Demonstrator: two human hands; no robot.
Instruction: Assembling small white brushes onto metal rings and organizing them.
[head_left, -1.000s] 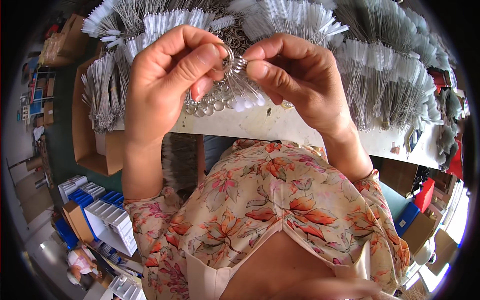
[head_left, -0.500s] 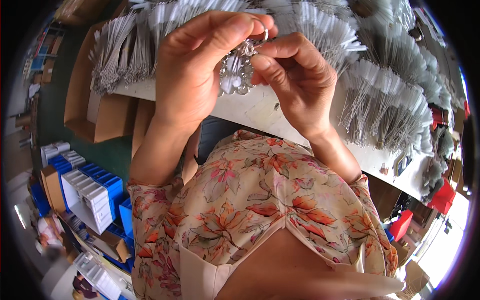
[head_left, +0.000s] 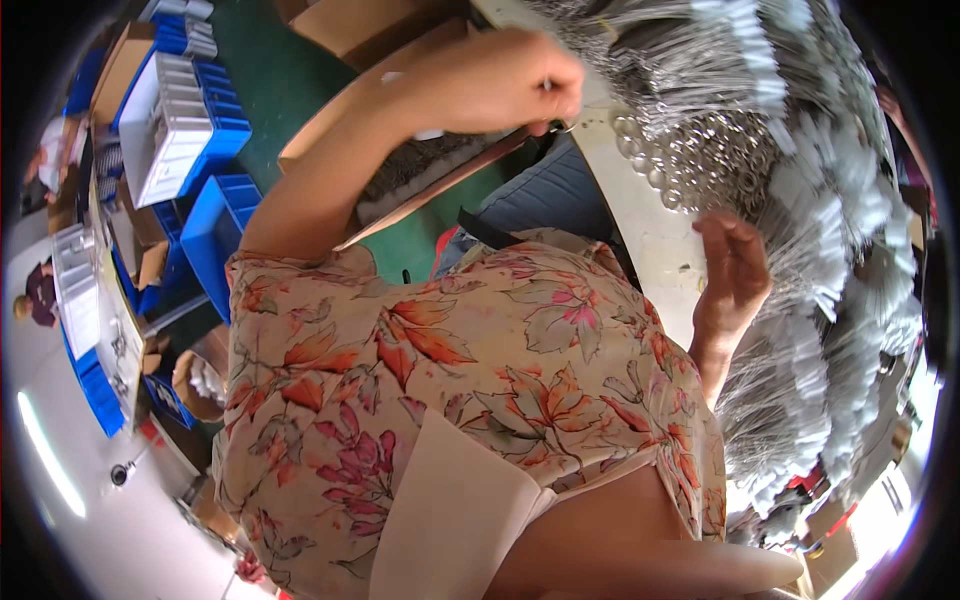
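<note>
The left hand [head_left: 510,85] is curled up, pinching what looks like a ring [head_left: 568,127], left of the table [head_left: 650,235] near the box [head_left: 430,193]. It should be light, hard and slick; grip its rim. The right hand [head_left: 733,270] is loosely bent, seemingly holding nothing, near loose rings [head_left: 690,160].

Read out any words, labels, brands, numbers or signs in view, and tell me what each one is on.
No text can be read here.
The metal rings, wire-handled brushes and floral top show no legible lettering.
The blue bin and the things beyond it at the left are too small or blurred to tell.
</note>
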